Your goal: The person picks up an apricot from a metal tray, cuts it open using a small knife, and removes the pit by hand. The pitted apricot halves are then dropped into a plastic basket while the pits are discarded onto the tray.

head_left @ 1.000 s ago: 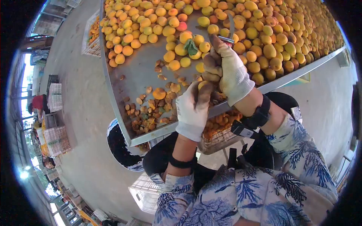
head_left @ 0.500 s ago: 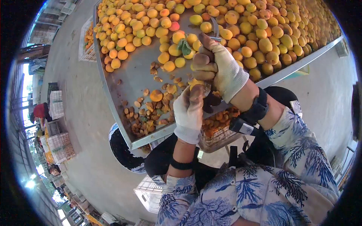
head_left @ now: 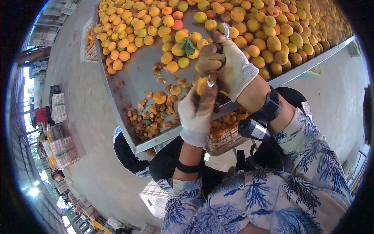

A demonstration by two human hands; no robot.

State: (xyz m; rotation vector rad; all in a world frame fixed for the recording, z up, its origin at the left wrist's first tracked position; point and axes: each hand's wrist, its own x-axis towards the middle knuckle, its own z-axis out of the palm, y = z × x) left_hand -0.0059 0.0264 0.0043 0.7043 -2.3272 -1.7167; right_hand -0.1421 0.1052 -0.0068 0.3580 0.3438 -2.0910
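Note:
Over the metal tray [head_left: 136, 70], my left hand [head_left: 196, 113], in a white glove with dirty fingertips, holds an orange apricot [head_left: 201, 85] between thumb and fingers. Right against it, my gloved right hand [head_left: 226, 64] is closed around a tool with a curved metal blade [head_left: 225, 30] that sticks out above the thumb. A small shiny metal part [head_left: 210, 82] shows beside the apricot. The tool's handle is hidden in the fist. Pits and scraps [head_left: 156, 113] lie on the tray left of my hands, and apricots with a green leaf [head_left: 187, 46] lie above them.
Whole apricots [head_left: 272, 35] are heaped across the tray's far side. Below its near edge is a crate of orange pieces [head_left: 224, 136]. A dark-filled tub [head_left: 130, 154] and a white crate [head_left: 156, 199] stand on the floor. Stacked crates [head_left: 62, 150] and a person in red [head_left: 41, 115] are at left.
My right hand has turned slightly, so the curved blade faces differently. The apricot in my left hand is now more visible, with shiny metal beside it. The view has shifted a little.

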